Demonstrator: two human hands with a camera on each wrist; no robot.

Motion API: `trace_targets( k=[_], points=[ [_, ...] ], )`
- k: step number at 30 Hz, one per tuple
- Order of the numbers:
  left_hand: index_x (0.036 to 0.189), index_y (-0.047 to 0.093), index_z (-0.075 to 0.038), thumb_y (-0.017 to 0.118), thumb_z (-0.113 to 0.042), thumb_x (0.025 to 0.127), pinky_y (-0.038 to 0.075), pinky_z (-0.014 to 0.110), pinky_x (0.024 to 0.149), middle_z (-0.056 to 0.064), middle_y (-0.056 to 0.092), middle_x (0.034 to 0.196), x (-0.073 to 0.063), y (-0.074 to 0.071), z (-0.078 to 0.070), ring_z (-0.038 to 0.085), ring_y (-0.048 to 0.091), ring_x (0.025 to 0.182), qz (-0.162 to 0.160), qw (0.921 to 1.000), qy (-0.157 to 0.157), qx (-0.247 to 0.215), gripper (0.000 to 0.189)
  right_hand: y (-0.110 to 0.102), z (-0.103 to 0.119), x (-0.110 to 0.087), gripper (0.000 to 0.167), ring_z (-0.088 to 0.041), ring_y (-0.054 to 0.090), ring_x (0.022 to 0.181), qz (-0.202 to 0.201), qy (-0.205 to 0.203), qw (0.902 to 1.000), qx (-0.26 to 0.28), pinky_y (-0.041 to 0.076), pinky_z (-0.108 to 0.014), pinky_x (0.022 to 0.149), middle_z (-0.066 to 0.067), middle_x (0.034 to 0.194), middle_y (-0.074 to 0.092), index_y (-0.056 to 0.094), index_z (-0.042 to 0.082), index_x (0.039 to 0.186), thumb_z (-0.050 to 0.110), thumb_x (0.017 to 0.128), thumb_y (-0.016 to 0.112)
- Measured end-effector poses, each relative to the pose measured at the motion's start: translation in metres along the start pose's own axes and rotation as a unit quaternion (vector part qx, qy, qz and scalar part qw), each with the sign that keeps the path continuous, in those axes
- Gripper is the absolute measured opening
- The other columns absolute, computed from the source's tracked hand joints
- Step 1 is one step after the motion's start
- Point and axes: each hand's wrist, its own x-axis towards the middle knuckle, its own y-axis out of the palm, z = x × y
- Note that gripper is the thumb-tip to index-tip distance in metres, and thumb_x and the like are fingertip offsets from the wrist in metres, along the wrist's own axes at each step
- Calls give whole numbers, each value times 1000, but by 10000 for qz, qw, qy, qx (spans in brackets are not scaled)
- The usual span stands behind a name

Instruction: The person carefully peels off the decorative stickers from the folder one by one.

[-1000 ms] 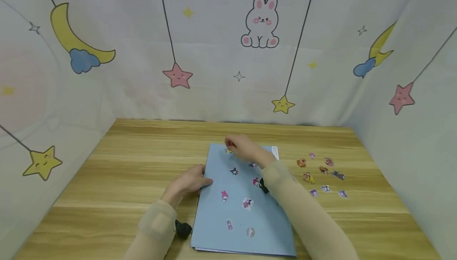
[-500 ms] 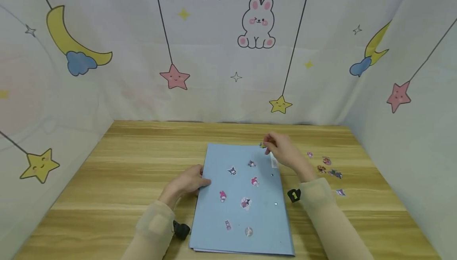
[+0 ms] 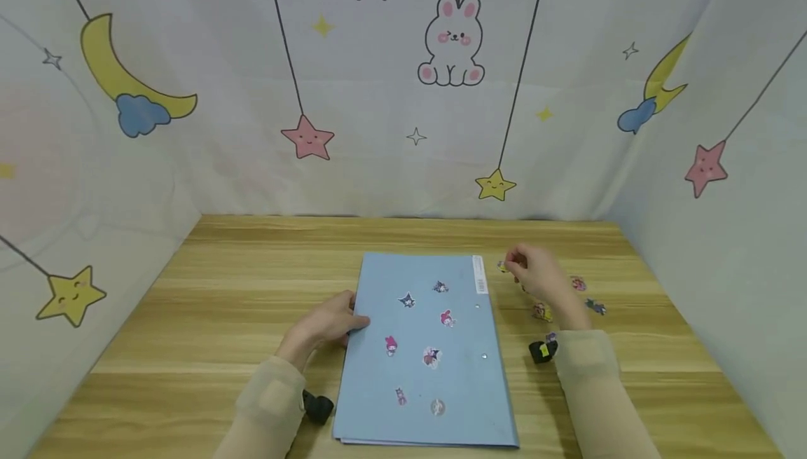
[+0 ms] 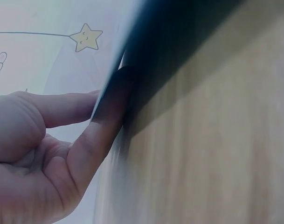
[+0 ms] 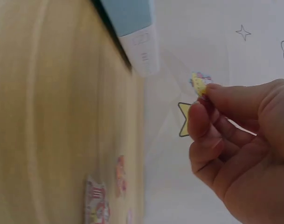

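While the left hand point(image 3: 328, 319) pinches the blue folder point(image 3: 412, 336) beside it, fingertips hidden underneath, the right hand point(image 3: 543, 278) pinches a yellow sticker point(image 5: 198, 84), partly covering it. Loose stickers point(image 3: 541, 312) beneath are partly blocked.

The pale-blue rectangular folder point(image 3: 416, 333) looks like smooth card. The grained yellow-brown tabletop point(image 3: 252, 277) looks wooden, the white backdrop point(image 3: 372, 73) cloth-like.

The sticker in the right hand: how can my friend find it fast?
Find the blue folder on the table. Beyond its right edge, near the top, the right hand pinches a partly yellow sticker. It's held up; other stickers in view lie flat.
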Motion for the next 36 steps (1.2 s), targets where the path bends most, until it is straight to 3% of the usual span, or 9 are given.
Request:
trace_targets(
  k=[7, 19, 24, 36],
  points=[
    [112, 51, 6, 60, -2, 95, 52, 31, 60, 16, 60, 91, -1, 0, 1, 22, 61, 71, 35, 10000, 63, -46, 21, 11, -12, 1, 8, -18, 53, 62, 347, 99, 9989, -289, 45, -33, 57, -8, 77, 60, 64, 4, 89, 5, 96, 60],
    [114, 51, 7, 60, -2, 95, 51, 31, 59, 15, 60, 91, -2, 1, 1, 22, 60, 69, 13, 10000, 47, 10, 23, 13, -17, -3, 8, -19, 51, 69, 971, 736, 9918, -392, 43, -32, 61, -4, 76, 57, 63, 5, 82, 4, 90, 66],
    [115, 51, 7, 59, -2, 95, 51, 32, 60, 16, 59, 92, -3, 0, 0, 22, 60, 70, 22, 10000, 59, 33, 23, 15, -19, -4, 10, -19, 52, 66, 1037, 1012, 9891, -268, 44, -30, 57, -5, 75, 58, 63, 5, 81, 5, 88, 70],
    [115, 50, 7, 58, -2, 95, 51, 32, 60, 16, 59, 90, -2, 0, 0, 22, 60, 69, 32, 9999, 107, -13, 23, 14, -18, -5, 13, -19, 53, 63, 961, 1051, 9884, -533, 43, -29, 54, -6, 75, 59, 58, 7, 83, 8, 89, 71]
  ],
)
